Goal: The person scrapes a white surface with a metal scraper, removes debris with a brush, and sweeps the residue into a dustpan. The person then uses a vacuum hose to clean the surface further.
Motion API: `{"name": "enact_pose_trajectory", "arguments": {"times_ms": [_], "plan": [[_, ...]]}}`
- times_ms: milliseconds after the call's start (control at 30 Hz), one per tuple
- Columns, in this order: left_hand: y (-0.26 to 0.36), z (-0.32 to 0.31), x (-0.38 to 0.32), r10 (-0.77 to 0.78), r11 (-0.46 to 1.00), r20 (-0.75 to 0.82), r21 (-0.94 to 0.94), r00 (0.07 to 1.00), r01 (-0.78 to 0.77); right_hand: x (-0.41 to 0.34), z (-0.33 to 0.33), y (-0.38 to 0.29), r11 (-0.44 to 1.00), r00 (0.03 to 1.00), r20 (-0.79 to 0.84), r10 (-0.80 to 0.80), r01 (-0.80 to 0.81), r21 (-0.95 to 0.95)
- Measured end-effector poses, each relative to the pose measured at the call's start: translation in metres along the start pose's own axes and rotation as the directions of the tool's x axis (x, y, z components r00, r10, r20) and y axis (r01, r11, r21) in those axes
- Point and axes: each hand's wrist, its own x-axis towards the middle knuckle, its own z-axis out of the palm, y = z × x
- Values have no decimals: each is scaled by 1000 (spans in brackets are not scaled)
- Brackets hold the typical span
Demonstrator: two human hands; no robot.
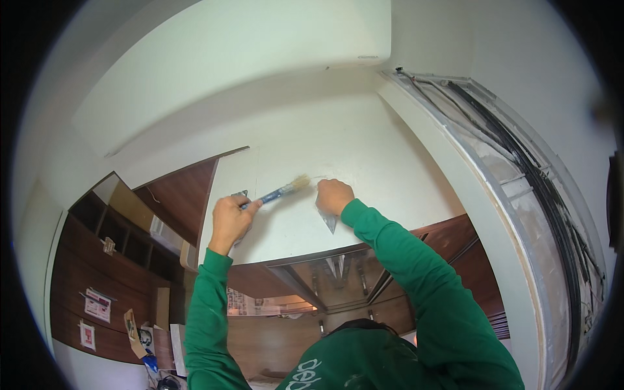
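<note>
My left hand (pixel 231 222) grips a paintbrush (pixel 274 196) by its blue, paint-smeared handle. The pale bristles point right along the white wall (pixel 292 224). Thin grey metal pieces (pixel 241 194) show above and behind the same hand; what tool they belong to is mostly hidden. My right hand (pixel 335 196) is closed on a flat grey scraper (pixel 326 222), whose pointed corner sticks out below the fist. That fist is close to the wall, just right of the bristles, near a faint mark. Whether the scraper touches the wall I cannot tell.
Above the hands, a white wall-mounted air conditioner (pixel 253 53) juts out. To the right, an uncovered channel holds black pipes (pixel 521 156) and cables (pixel 458 117). Brown wooden shelving (pixel 122 258) stands at the left, and a glass-fronted cabinet (pixel 341 280) lies below the white panel.
</note>
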Motion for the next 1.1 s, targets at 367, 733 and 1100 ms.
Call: {"name": "enact_pose_trajectory", "arguments": {"times_ms": [367, 733, 1100], "plan": [[-30, 23, -15, -11, 997, 22, 75, 1000, 9, -1, 10, -6, 996, 996, -17, -85, 85, -11], [-70, 50, -20, -325, 867, -311, -475, 893, 150, 8, -29, 14, 999, 999, -44, -28, 27, -28], [-101, 114, -24, -264, 899, -404, -431, 876, 72, 18, 15, -20, 985, 985, 72, -158, 152, 87]]}}
